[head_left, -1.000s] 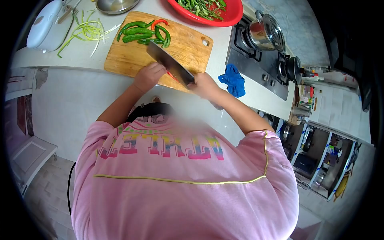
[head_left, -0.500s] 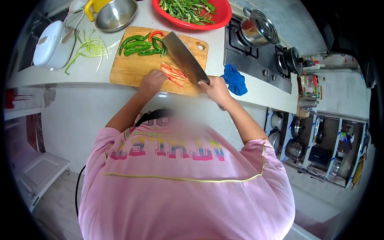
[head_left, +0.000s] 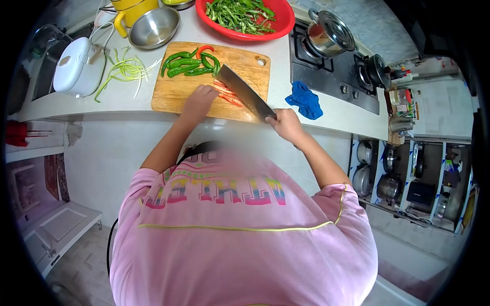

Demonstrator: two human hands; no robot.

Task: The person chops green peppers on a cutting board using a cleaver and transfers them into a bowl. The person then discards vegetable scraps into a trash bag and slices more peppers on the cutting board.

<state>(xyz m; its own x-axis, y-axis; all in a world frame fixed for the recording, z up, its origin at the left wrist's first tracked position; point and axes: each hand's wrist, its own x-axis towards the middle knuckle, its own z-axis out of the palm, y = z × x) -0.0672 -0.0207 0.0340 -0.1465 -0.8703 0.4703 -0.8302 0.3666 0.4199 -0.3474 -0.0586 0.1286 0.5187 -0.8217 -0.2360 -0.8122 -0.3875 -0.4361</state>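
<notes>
A wooden cutting board (head_left: 166, 99) lies at the counter's front edge. My right hand (head_left: 287, 125) grips the handle of a broad cleaver (head_left: 247, 95), its blade slanting up and left across the board. Cut red pepper strips (head_left: 232, 98) lie along the blade's left side. My left hand (head_left: 199, 103) rests over the board, fingers bunched against the left ends of these strips; the fingertips are partly hidden. Behind them sit several whole green peppers (head_left: 182, 63) and one curved red pepper (head_left: 205, 49).
A red basin (head_left: 245, 34) of sliced green peppers stands behind the board. To the left are a steel bowl (head_left: 153, 31), greenish-white trimmings (head_left: 122, 71) and a white appliance (head_left: 77, 66). A blue cloth (head_left: 305, 99) lies beside the stove (head_left: 334, 81), which carries a lidded pot (head_left: 331, 35).
The cleaver's tip has come down nearer the board, beside the red strips. My left hand remains at the strips. The whole view has shifted slightly.
</notes>
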